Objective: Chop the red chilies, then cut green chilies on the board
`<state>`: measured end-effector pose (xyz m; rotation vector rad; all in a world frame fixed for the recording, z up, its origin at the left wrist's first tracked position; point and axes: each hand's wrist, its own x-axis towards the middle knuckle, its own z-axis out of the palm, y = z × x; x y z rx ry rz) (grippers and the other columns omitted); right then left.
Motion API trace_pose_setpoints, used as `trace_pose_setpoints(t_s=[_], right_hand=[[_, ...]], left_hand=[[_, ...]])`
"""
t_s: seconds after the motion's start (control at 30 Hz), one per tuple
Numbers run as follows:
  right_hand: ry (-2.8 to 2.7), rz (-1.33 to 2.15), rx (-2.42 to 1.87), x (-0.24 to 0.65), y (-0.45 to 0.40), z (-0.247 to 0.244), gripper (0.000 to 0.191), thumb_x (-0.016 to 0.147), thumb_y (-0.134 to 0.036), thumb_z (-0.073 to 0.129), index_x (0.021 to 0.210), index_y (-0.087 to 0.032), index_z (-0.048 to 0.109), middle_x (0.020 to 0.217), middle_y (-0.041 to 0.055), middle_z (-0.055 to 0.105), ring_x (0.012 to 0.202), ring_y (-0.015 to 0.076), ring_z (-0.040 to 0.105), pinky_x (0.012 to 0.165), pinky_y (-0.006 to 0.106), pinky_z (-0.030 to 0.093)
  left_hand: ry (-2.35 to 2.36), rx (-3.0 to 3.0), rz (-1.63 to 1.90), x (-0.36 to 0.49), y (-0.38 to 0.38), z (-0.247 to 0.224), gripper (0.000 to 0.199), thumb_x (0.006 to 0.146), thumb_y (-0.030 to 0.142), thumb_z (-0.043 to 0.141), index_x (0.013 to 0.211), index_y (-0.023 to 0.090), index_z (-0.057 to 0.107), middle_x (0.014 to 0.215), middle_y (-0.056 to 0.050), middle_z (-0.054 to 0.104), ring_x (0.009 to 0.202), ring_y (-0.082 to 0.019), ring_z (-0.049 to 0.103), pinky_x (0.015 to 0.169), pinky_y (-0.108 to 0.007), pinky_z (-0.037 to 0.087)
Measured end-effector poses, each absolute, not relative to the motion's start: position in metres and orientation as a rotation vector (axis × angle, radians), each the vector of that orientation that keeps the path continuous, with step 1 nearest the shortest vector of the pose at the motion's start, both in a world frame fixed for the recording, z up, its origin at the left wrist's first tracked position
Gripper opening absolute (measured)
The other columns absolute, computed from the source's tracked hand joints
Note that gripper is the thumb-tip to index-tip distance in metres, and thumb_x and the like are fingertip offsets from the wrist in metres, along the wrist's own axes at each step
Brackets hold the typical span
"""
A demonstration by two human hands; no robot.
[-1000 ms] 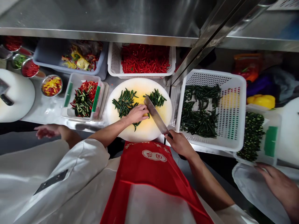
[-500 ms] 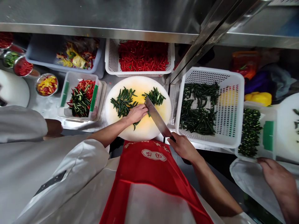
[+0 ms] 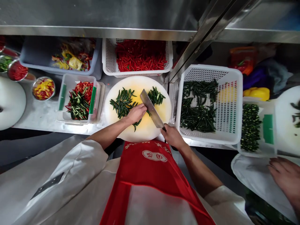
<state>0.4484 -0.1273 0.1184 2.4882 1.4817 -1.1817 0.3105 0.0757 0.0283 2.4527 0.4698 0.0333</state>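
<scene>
My right hand point(image 3: 172, 136) is wrapped round the handle of a cleaver point(image 3: 152, 108). Its broad blade slants up and left across the round white cutting board point(image 3: 161, 122), beside the fingertips of my left hand point(image 3: 136, 113). Those fingers are bent and pressed together over green chili peppers, mostly hidden beneath them. To the left of the blade a pile of whole-looking green chilies point(image 3: 122, 101) spreads on the board. A smaller bunch of green chilies point(image 3: 156, 95) lies beyond the blade, at the upper right of the board.
Right of the board stands a white basket point(image 3: 231, 125) of green chilies. Behind is a basket point(image 3: 110, 59) of red chilies. A clear tub point(image 3: 62, 109) of cut peppers and a metal bowl point(image 3: 43, 88) stand left. A co-worker's hand point(image 3: 284, 175) is at far right.
The cleaver blade has swung left and turned more of its flat side up, with my right hand shifted left. The person at the left has gone out of view; the co-worker's right-side hand has moved.
</scene>
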Motion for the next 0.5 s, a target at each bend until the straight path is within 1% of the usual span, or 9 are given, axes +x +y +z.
trace_pose_setpoints(t_s=[0.13, 0.3, 0.4, 0.5], right_hand=[[1.502, -1.133, 2.523, 0.452, -0.135, 0.136, 0.018, 0.095, -0.032, 0.042, 0.087, -0.020, 0.052, 0.079, 0.0078, 0.069, 0.073, 0.0209, 0.063, 0.062, 0.029, 0.028], [1.482, -1.241, 2.505, 0.451, -0.152, 0.154, 0.016, 0.094, -0.032, 0.043, 0.086, -0.020, 0.052, 0.075, 0.0069, 0.067, 0.070, 0.0207, 0.062, 0.059, 0.029, 0.026], [1.446, -1.285, 2.510, 0.448, -0.156, 0.156, 0.017, 0.094, -0.032, 0.043, 0.084, -0.021, 0.050, 0.073, 0.0063, 0.066, 0.068, 0.0200, 0.061, 0.059, 0.029, 0.026], [1.435, -1.246, 2.508, 0.443, -0.155, 0.150, 0.018, 0.095, -0.032, 0.042, 0.082, -0.021, 0.049, 0.072, 0.0060, 0.065, 0.067, 0.0198, 0.060, 0.059, 0.029, 0.025]], left_hand=[[0.582, 2.411, 0.033, 0.307, 0.079, 0.026, 0.019, 0.091, 0.016, 0.045, 0.087, 0.017, 0.063, 0.092, -0.007, 0.056, 0.083, -0.018, 0.055, 0.076, -0.030, 0.046], [0.671, 2.427, 0.039, 0.305, 0.079, 0.026, 0.015, 0.090, 0.020, 0.050, 0.090, 0.016, 0.065, 0.095, -0.008, 0.059, 0.091, -0.021, 0.058, 0.082, -0.033, 0.047], [0.699, 2.463, -0.044, 0.307, 0.078, 0.028, 0.014, 0.089, 0.019, 0.052, 0.088, 0.016, 0.065, 0.091, -0.009, 0.060, 0.087, -0.023, 0.060, 0.079, -0.034, 0.048], [0.708, 2.465, -0.128, 0.310, 0.076, 0.030, 0.015, 0.088, 0.018, 0.051, 0.087, 0.015, 0.066, 0.091, -0.009, 0.061, 0.082, -0.022, 0.061, 0.076, -0.034, 0.048]])
